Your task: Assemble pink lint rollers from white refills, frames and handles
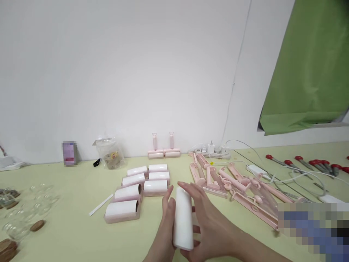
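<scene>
Both my hands hold one white lint-roller refill roll (183, 219) above the pale green table (76, 203), near its front edge. My left hand (165, 229) presses the roll's left side with curled fingers. My right hand (211, 222) wraps the right side, its fingers reaching over the top end. Just beyond the roll, several white rolls sit in pink holders (141, 185) in two rows. To the right lies a heap of pink roller handles and covers (231, 182).
Two assembled pink rollers (163, 149) stand at the wall beside a power strip (212, 150) with white cables. Red-handled tools (313, 163) lie far right. A clear bag (110, 153), glass jars and cork lids (19, 211) are at left. A green sheet (308, 69) hangs upper right.
</scene>
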{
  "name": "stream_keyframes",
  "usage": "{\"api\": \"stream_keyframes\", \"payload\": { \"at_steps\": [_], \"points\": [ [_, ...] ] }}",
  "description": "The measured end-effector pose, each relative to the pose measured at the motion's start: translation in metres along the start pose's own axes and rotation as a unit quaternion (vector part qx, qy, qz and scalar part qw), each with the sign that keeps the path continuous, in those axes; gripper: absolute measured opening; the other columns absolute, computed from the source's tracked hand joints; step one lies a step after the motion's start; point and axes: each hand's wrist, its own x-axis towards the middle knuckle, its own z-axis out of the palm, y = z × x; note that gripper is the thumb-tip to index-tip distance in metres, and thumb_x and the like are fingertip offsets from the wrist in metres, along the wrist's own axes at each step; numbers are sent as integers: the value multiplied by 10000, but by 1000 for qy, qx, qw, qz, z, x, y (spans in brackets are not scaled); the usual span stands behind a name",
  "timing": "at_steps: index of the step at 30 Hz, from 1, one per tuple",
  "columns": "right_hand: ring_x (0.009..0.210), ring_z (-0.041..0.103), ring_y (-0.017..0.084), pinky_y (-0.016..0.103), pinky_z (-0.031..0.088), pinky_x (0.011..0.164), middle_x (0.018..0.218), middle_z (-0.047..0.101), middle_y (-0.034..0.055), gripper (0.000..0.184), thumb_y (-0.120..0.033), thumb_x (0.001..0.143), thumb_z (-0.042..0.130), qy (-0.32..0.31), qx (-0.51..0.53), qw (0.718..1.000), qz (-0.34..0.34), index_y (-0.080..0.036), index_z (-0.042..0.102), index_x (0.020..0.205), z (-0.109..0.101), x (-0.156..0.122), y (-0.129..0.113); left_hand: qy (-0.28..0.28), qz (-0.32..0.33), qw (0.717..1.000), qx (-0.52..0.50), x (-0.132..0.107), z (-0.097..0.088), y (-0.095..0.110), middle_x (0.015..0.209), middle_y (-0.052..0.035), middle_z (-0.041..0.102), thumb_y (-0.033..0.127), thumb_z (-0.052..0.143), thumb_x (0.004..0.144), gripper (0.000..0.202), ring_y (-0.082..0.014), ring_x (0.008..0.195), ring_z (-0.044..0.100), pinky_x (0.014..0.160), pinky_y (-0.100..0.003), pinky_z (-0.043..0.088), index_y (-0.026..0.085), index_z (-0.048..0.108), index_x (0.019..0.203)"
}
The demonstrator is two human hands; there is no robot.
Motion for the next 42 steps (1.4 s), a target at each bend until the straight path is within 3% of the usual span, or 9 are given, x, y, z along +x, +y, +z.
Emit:
{"api": "stream_keyframes", "payload": {
  "at_steps": [3, 7, 12, 17, 24, 28, 32, 38, 42],
  "points": [
    [1189, 361, 292, 414, 388, 898, 1368, 263, 128, 1062, -369, 546, 692, -61, 5, 996, 64, -231, 5, 1344, -11, 14, 10, 32, -52, 998, 15, -5, 6, 2, 718, 1, 568, 492, 473, 789, 643, -107, 411, 533, 347, -183, 404, 334, 102, 1290],
    [1008, 531, 174, 308, 444, 819, 1150, 533, 56, 304, -360, 880, 347, -34, -140, 972, 183, -238, 464, 1134, -35, 48, 54, 48, -42, 997, -49, -11, -2, 5, 712, 25, 517, 453, 454, 802, 550, -68, 359, 426, 270, -157, 345, 343, 156, 1251],
    [954, 543, 202, 416, 440, 807, 1098, 552, 68, 237, -277, 844, 506, -46, -231, 934, 269, -159, 543, 1046, -28, 91, 118, 49, -5, 996, -81, -10, -11, 13, 725, 27, 501, 474, 483, 775, 466, -56, 366, 404, 262, -147, 328, 322, 283, 1168],
    [908, 562, 190, 390, 471, 756, 1093, 549, 66, 261, -276, 844, 509, -22, -222, 919, 324, -158, 521, 1077, -19, 95, 136, 103, 27, 990, -93, -10, -9, 17, 691, 35, 505, 496, 493, 757, 517, -61, 355, 413, 274, -151, 328, 319, 263, 1185],
    [753, 572, 186, 311, 456, 641, 850, 590, 52, 356, -417, 882, 307, 70, -55, 949, 302, -163, 458, 1082, -38, 73, 91, 182, 95, 973, -105, 10, -2, 17, 699, 35, 530, 470, 507, 774, 533, -85, 421, 520, 457, -228, 461, 297, 263, 1214],
    [719, 582, 198, 295, 470, 597, 793, 587, 30, 462, -559, 817, 334, 56, 132, 959, 246, -205, 496, 1067, -14, 54, 41, 204, 114, 966, -114, 25, 6, 13, 721, 16, 564, 461, 536, 766, 616, -155, 621, 628, 598, -272, 499, 306, 202, 1259],
    [938, 531, 223, 310, 479, 709, 969, 525, 53, 454, -559, 817, 345, 82, 283, 933, 205, -213, 500, 1065, 14, 41, 11, 203, 108, 966, -115, 20, 15, 9, 866, -9, 610, 435, 539, 777, 603, -159, 777, 630, 654, -246, 500, 345, 197, 1266],
    [982, 543, 226, 354, 424, 872, 1059, 557, 49, 471, -552, 842, 292, 39, 369, 897, 240, -271, 390, 1207, 22, 33, -2, 210, 94, 969, -88, 10, 18, 5, 1119, -26, 562, 457, 526, 776, 570, -186, 960, 581, 693, -230, 502, 348, 240, 1257],
    [976, 548, 256, 383, 410, 874, 1011, 597, 56, 462, -549, 836, 302, 84, 306, 916, 247, -264, 448, 1170, 22, 33, -5, 178, 90, 976, -85, 7, 17, 1, 1175, -24, 533, 466, 515, 779, 563, -201, 1023, 549, 750, -255, 495, 353, 241, 1257]
  ]
}}
